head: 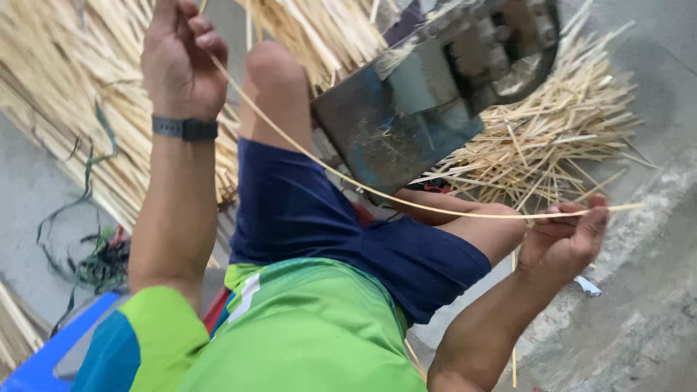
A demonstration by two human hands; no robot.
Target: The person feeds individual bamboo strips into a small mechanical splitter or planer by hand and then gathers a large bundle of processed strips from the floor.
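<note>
Bamboo strip (377, 192) bows across the seated person's lap, just before the metal splitting machine (428, 94): left hand (181, 62) pinches one end, right hand (563, 239) the other. Feeding looks next, needing an end aimed at the machine. Cut slivers (559, 138) crowd behind it; bare concrete floor (639, 305) lies right.

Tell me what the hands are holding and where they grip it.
One long thin bamboo strip: the left hand grips its upper part, the right hand pinches it near the other end.
</note>
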